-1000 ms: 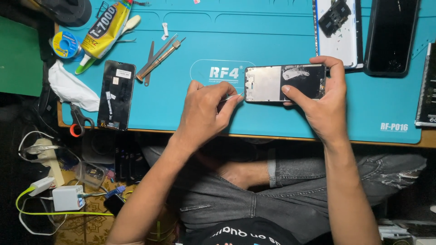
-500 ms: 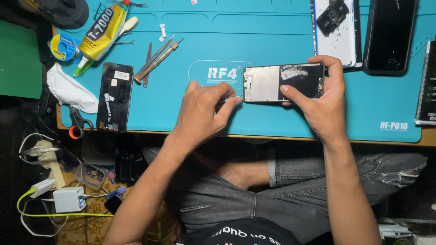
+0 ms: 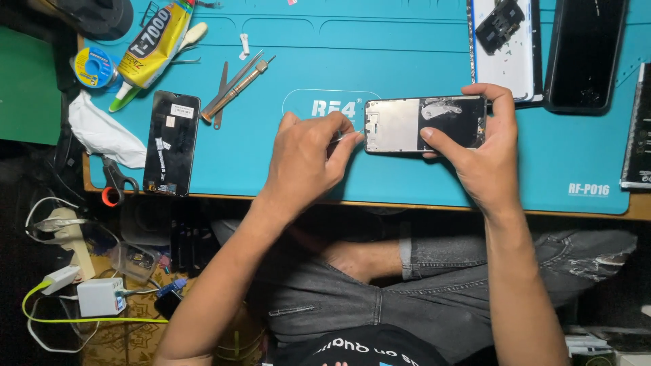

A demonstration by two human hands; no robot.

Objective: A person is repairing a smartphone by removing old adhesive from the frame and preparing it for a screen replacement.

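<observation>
Teal matting (image 3: 380, 61) covers the bench, and on it the right hand (image 3: 485, 159) clamps an opened phone (image 3: 424, 125) by its far end, thumb across the bared inside and fingers curled over the far edge, so the body lies flat and cannot slide. The left hand (image 3: 305, 159) is pinched shut on a thin metal tool (image 3: 350, 136) whose tip meets the phone's near end; held this low and close, the hand can rest on the mat for a steadier touch. What sort of tool it is stays too small to tell.

Beyond the left hand's knuckles lie tweezers and a driver (image 3: 234, 87), handy within reach. Further out on that side sit a loose dark screen (image 3: 171, 142), a glue tube (image 3: 152, 51), a white cloth (image 3: 102, 132) and scissors (image 3: 114, 181). Past the right hand's fingertips rest a white panel (image 3: 519, 68) with a small black part (image 3: 500, 24) on it, and a black phone (image 3: 584, 54).
</observation>
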